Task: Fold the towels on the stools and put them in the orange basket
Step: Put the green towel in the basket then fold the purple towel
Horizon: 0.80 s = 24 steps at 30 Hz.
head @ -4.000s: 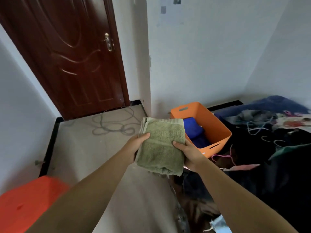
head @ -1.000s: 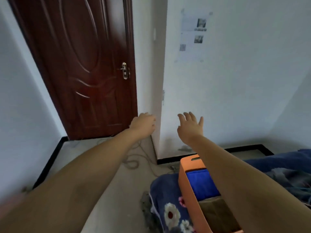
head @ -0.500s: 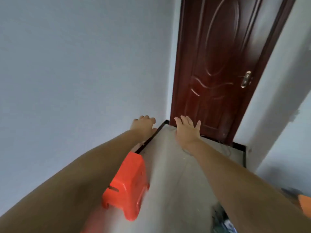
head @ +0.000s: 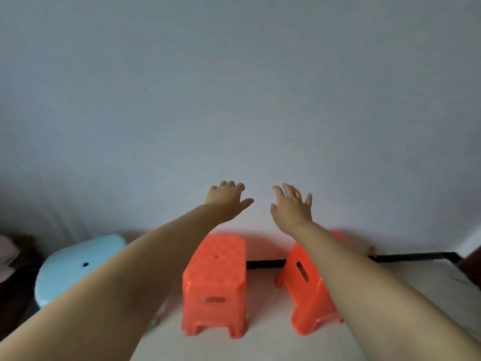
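While both bare arms stretch forward from the bottom corners of the view, the left hand [head: 227, 201] and the right hand [head: 292, 207] hang in the air side by side in front of a plain pale grey wall [head: 234, 87], close to each other but apart. The grip of each hand is wide: fingers spread and loose, palms facing down and away, holding nothing. Below the hands, on the pale floor [head: 260, 345] near the wall, stand two small orange-red plastic stools. The left orange-red plastic stool [head: 214, 280] sits upright, its rectangular patterned seat bare, with a small hole in the middle of the seat and a slot handle in its near side. The right orange-red plastic stool [head: 308, 293] stands just beside it with a gap between them, partly hidden behind the right forearm, a slot handle showing in its left side. Farther left, partly covered by the left forearm, is a rounded light blue plastic stool seat [head: 75, 264] with a small dark hole in its top. No towel lies on any visible stool top, and neither a towel nor the orange basket appears in this view. A black skirting strip [head: 413, 256] runs along the foot of the wall at right.
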{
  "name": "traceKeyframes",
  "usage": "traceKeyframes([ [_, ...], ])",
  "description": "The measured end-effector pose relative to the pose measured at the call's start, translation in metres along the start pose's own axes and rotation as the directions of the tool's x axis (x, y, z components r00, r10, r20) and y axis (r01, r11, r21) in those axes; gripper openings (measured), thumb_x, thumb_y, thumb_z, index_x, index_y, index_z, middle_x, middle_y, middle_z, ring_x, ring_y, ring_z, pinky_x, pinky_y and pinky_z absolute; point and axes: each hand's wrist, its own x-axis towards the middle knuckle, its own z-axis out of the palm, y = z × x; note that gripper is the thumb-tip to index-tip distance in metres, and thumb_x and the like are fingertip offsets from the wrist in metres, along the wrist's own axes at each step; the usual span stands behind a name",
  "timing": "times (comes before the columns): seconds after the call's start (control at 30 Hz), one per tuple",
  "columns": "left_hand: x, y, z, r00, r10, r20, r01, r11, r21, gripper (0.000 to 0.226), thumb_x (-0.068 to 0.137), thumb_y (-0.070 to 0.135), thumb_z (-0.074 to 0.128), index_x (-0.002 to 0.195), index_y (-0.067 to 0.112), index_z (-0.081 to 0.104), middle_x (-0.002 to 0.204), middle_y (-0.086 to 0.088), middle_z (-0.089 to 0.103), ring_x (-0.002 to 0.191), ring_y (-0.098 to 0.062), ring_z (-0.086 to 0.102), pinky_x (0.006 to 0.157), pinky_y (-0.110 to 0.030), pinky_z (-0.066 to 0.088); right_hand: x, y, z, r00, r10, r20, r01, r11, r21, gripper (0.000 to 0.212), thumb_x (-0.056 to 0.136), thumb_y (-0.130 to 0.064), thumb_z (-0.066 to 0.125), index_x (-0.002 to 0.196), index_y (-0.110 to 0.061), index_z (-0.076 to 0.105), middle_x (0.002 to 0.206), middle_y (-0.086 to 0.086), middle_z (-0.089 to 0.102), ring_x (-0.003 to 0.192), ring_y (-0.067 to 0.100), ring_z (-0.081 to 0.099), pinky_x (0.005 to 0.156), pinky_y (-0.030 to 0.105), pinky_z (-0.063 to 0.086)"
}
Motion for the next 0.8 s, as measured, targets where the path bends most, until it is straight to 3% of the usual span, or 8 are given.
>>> traceKeyframes([
  [0.2,-0.133,-0.143,0.009,0.924,-0.376,0.065,0.374,0.927,0.037,0.051,0.096,0.05,0.037,0.136,0.018,0.043,0.135,-0.008,0.05,0.127,-0.026,0.043,0.102,-0.039,0.035,-0.021,-0.162,0.053,0.933,-0.32,0.168,0.323,0.946,0.007,0.051,0.098,-0.028,0.035,0.146,-0.019,0.02,0.156,0.008,0.014,0.145,0.024,0.011,0.113,0.062,0.006],
  [0.37,-0.232,-0.253,-0.019,0.786,-0.618,-0.017,0.618,0.786,0.0,0.048,0.096,0.05,0.038,0.129,0.017,0.048,0.13,-0.009,0.054,0.124,-0.029,0.046,0.098,-0.041,0.037,-0.042,-0.302,0.055,0.822,-0.557,0.117,0.553,0.83,0.069,0.051,0.097,-0.023,0.035,0.147,-0.019,0.02,0.157,0.008,0.013,0.145,0.024,0.012,0.113,0.061,0.005],
  [0.5,-0.29,-0.324,-0.038,0.715,-0.696,-0.068,0.698,0.716,0.017,0.044,0.095,0.049,0.04,0.119,0.014,0.052,0.123,-0.01,0.056,0.118,-0.03,0.049,0.094,-0.043,0.04,-0.057,-0.404,0.06,0.745,-0.663,0.075,0.656,0.748,0.095,0.05,0.099,-0.025,0.033,0.147,-0.019,0.02,0.156,0.007,0.014,0.144,0.024,0.015,0.114,0.06,0.007],
  [0.7,-0.366,-0.448,-0.063,0.636,-0.765,-0.104,0.771,0.636,0.033,0.044,0.092,0.046,0.046,0.126,0.018,0.05,0.125,-0.006,0.054,0.119,-0.027,0.049,0.095,-0.041,0.04,-0.076,-0.561,0.081,0.699,-0.707,0.107,0.69,0.707,0.155,0.049,0.099,-0.026,0.034,0.146,-0.022,0.021,0.157,0.006,0.013,0.144,0.025,0.016,0.113,0.06,0.01],
  [0.8,-0.398,-0.506,-0.074,0.581,-0.805,-0.116,0.812,0.583,0.018,0.045,0.094,0.049,0.04,0.126,0.019,0.051,0.126,-0.007,0.055,0.12,-0.028,0.048,0.095,-0.042,0.04,-0.083,-0.624,0.089,0.677,-0.729,0.097,0.71,0.682,0.172,0.049,0.098,-0.025,0.036,0.145,-0.023,0.023,0.156,0.005,0.016,0.143,0.026,0.017,0.114,0.06,0.008],
])
